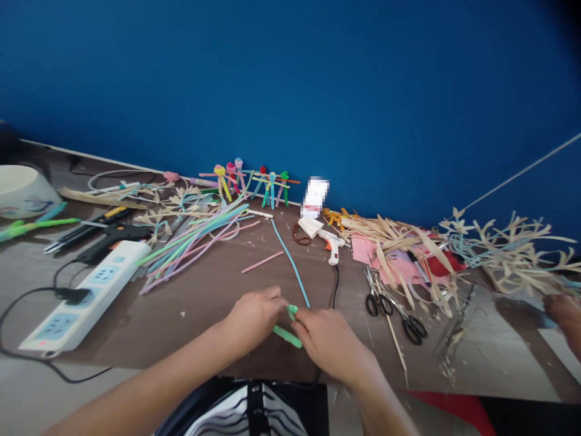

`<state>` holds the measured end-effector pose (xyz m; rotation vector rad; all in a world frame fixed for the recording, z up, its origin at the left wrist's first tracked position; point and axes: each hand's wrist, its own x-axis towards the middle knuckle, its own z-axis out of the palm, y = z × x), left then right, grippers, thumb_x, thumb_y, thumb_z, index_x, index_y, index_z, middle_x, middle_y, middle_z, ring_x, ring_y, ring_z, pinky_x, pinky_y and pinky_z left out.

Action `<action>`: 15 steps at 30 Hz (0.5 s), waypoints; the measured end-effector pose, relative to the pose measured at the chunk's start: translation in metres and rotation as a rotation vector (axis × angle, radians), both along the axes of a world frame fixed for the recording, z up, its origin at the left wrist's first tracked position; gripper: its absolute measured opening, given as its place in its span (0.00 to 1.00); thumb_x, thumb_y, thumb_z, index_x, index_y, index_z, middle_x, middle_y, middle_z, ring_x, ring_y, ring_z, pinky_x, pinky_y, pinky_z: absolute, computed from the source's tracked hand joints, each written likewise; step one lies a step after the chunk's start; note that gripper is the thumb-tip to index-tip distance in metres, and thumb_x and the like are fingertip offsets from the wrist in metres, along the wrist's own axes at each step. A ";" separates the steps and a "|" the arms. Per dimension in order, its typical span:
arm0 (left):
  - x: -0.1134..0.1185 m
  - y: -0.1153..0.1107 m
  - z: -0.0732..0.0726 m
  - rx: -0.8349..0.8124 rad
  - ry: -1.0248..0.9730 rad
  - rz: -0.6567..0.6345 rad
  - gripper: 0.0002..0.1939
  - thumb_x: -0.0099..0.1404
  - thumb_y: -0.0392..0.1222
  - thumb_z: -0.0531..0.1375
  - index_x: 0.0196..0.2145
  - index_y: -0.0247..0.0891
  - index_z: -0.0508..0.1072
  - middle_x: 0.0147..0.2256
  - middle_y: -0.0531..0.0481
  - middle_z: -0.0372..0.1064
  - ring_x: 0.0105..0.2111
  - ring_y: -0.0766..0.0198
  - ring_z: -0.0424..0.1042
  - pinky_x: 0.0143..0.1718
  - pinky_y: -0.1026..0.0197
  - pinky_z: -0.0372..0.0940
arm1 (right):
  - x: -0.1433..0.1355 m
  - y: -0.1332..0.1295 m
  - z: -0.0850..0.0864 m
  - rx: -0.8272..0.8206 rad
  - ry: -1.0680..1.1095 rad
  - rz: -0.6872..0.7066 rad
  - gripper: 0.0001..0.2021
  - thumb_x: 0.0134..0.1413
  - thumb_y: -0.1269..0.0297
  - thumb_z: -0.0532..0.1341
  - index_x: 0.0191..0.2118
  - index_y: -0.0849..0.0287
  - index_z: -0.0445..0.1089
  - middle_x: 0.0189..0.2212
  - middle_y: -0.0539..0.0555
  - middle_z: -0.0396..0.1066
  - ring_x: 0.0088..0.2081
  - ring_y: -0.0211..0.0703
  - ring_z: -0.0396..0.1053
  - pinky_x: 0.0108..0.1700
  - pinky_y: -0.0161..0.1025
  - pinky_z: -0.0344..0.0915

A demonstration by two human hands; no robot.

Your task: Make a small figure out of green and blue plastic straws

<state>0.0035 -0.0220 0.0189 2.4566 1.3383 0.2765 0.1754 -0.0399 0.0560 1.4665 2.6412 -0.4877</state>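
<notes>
Near the table's front edge, my left hand (259,315) and my right hand (329,339) close their fingers on a light green pipe cleaner (287,336). A bent bit of it shows between the fingertips, and a straight length lies just below them. The rest is hidden by my hands. Just beyond my fingers a blue pipe cleaner (290,263) lies on the table, with a short pink pipe cleaner (262,262) to its left. Several small pipe-cleaner figures (272,189) stand against the blue wall.
A power strip (91,300) and a bundle of pipe cleaners (200,242) lie left. A white glue gun (333,245) sits beyond my right hand, with scissors (379,300) and dried strips (390,242) further right. Another person's hand (565,318) is at the right edge.
</notes>
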 end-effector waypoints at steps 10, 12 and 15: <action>0.001 -0.004 0.019 -0.146 -0.385 -0.142 0.08 0.59 0.36 0.53 0.29 0.38 0.73 0.27 0.51 0.67 0.27 0.67 0.67 0.29 0.67 0.58 | 0.013 0.037 -0.010 -0.240 0.502 -0.052 0.14 0.55 0.61 0.51 0.23 0.61 0.64 0.17 0.46 0.60 0.23 0.33 0.57 0.26 0.29 0.50; 0.000 -0.003 0.016 -0.231 -0.579 0.016 0.07 0.57 0.37 0.55 0.27 0.36 0.73 0.24 0.52 0.66 0.25 0.68 0.65 0.27 0.68 0.58 | 0.010 0.036 -0.020 -0.299 0.633 -0.112 0.16 0.56 0.60 0.49 0.20 0.61 0.60 0.16 0.45 0.55 0.22 0.32 0.55 0.25 0.28 0.50; 0.002 0.002 0.004 -0.352 -0.794 0.277 0.08 0.57 0.39 0.55 0.29 0.33 0.72 0.24 0.51 0.66 0.24 0.68 0.65 0.25 0.68 0.58 | 0.000 0.025 -0.031 -0.225 0.644 -0.212 0.17 0.58 0.62 0.44 0.22 0.60 0.59 0.18 0.46 0.56 0.22 0.33 0.56 0.25 0.29 0.50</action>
